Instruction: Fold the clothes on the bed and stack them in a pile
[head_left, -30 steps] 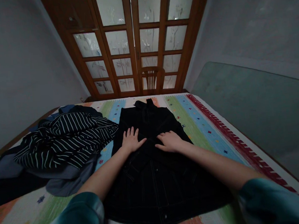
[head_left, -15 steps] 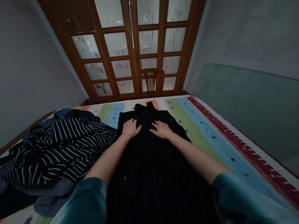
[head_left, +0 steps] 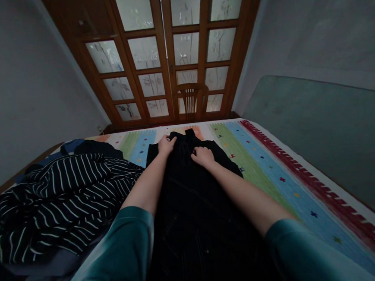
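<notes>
A black jacket with a collar, pale stitching and a metal button lies lengthwise in front of me, its collar at the far end. At the left side of that collar, my left hand is closed, thumb and fingers pinching the cloth. My right hand rests on the jacket's upper right front, fingers curled in on the fabric near the neck opening. Just what its fingertips grip is hard to make out in the dark cloth.
To the left lies a heap of clothes with a black-and-white striped garment on top. A colourful striped cloth covers the surface. A wooden chair and glazed wooden doors stand beyond; a pale green board borders the right.
My left hand has moved forward from the chest of the jacket to its collar and closed. The right hand's spread fingers have curled in. My view has shifted slightly.
</notes>
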`<state>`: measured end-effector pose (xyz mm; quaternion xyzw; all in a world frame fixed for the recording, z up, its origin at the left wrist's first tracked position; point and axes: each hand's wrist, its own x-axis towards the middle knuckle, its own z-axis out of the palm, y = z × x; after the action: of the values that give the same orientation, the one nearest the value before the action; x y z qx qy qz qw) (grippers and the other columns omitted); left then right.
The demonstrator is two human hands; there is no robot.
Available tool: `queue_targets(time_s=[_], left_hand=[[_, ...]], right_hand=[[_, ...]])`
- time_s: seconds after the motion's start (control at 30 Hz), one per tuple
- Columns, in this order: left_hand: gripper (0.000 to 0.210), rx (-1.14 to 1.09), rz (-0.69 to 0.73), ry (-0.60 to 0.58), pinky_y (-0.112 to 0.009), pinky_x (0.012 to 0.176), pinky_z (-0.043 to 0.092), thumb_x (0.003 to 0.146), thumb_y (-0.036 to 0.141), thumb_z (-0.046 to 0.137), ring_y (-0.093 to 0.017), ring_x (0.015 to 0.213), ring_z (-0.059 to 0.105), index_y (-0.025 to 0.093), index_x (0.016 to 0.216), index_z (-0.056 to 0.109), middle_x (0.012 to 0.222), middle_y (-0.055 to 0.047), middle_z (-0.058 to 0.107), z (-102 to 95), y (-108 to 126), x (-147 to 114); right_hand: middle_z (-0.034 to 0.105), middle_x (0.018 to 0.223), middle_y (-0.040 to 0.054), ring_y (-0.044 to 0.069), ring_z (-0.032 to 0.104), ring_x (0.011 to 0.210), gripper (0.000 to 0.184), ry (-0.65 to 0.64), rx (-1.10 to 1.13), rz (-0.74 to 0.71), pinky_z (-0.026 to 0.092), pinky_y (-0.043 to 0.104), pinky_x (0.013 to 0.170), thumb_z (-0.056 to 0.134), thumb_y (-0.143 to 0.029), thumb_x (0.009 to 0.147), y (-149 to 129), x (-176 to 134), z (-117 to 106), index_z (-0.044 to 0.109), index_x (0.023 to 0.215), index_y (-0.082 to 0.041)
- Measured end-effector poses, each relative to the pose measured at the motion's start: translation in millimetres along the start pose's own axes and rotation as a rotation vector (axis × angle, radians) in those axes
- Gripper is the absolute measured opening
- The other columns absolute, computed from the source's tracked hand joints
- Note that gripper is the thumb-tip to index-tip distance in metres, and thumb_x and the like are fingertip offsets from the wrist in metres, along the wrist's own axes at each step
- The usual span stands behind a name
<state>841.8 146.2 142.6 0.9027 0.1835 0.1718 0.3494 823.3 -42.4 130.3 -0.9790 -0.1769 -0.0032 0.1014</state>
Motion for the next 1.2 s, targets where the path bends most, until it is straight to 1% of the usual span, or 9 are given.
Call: queue_targets(time_s=[0.1,0.2,0.37,0.47,0.57,0.73,0.93,1.03,1.2], left_hand=[[0.009,-0.141,-0.107,0.030,-0.027,0.071,0.045,0.079,0.024,0.060,-0.020,0.079,0.067,0.022,0.079,0.052,0.071,-0.002,0.064,10.5,8,3],[0.013,-0.408,-0.141,0.042,-0.024,0.060,0.044,0.078,0.020,0.054,-0.017,0.062,0.065,0.023,0.073,0.042,0.057,0.005,0.053,14.5,10,-8],[0.017,-0.611,-0.032,0.032,-0.021,0.051,0.041,0.074,0.022,0.055,-0.013,0.055,0.060,0.022,0.068,0.038,0.057,0.007,0.047,3.4,-4,-45],[0.011,-0.585,0.019,-0.029,-0.021,0.051,0.040,0.071,0.019,0.056,-0.010,0.050,0.051,0.020,0.080,0.050,0.057,0.008,0.046,-7.8,-21,-65],[0.041,-0.564,0.098,-0.160,-0.024,0.058,0.045,0.068,0.016,0.058,-0.011,0.054,0.052,0.017,0.109,0.056,0.064,0.005,0.054,-18.6,-37,-75],[0.050,-0.574,0.014,-0.290,-0.026,0.067,0.050,0.068,0.015,0.059,-0.014,0.067,0.060,0.016,0.118,0.059,0.083,-0.004,0.066,-31.4,-40,-72],[0.028,-0.786,-0.421,-0.381,-0.020,0.043,0.041,0.074,0.012,0.051,-0.016,0.052,0.062,0.015,0.101,0.057,0.060,-0.003,0.062,-31.7,-6,-57],[0.019,-0.990,-0.517,-0.325,-0.021,0.050,0.048,0.078,0.011,0.045,-0.016,0.057,0.065,0.014,0.095,0.053,0.063,-0.007,0.065,-28.1,4,-47],[0.025,-1.186,-0.478,-0.194,-0.022,0.065,0.052,0.084,0.013,0.041,-0.015,0.071,0.068,0.016,0.107,0.049,0.077,-0.008,0.068,-14.8,2,-40]], right_hand=[[0.062,0.115,0.0156,0.031,0.055,0.109,0.032,0.067,0.003,0.001,0.041,0.042,0.090,0.047,-0.034,0.088,1,-2,10,0.064,0.109,-0.017],[0.062,0.114,0.0139,0.029,0.056,0.107,0.033,0.089,0.129,0.017,0.042,0.041,0.091,0.051,-0.034,0.085,7,2,18,0.063,0.111,-0.018],[0.062,0.114,0.0096,0.020,0.059,0.100,0.042,0.301,0.732,0.159,0.046,0.032,0.086,0.048,-0.030,0.082,23,29,14,0.057,0.121,-0.018],[0.062,0.110,0.0073,0.019,0.060,0.094,0.044,0.360,1.128,0.302,0.051,0.029,0.074,0.039,-0.039,0.088,27,42,4,0.053,0.126,-0.021],[0.063,0.106,0.0071,0.019,0.061,0.086,0.047,0.295,1.334,0.362,0.051,0.026,0.063,0.039,-0.052,0.090,29,52,-7,0.056,0.122,-0.024],[0.065,0.091,0.0068,0.016,0.059,0.071,0.039,0.117,1.167,0.392,0.048,0.025,0.057,0.057,-0.051,0.082,29,73,-16,0.064,0.104,-0.019],[0.060,0.064,0.0027,0.016,0.058,0.062,0.003,0.096,1.065,0.402,0.046,0.024,0.059,0.061,-0.017,0.074,20,91,-10,0.063,0.075,-0.016],[0.059,0.059,0.0020,0.014,0.058,0.056,0.010,0.095,1.128,0.383,0.045,0.023,0.055,0.051,-0.015,0.080,12,88,-10,0.060,0.076,-0.016],[0.063,0.065,-0.0007,0.011,0.060,0.057,0.010,0.083,1.310,0.300,0.044,0.019,0.054,0.046,-0.020,0.084,9,77,-6,0.054,0.089,-0.020]])
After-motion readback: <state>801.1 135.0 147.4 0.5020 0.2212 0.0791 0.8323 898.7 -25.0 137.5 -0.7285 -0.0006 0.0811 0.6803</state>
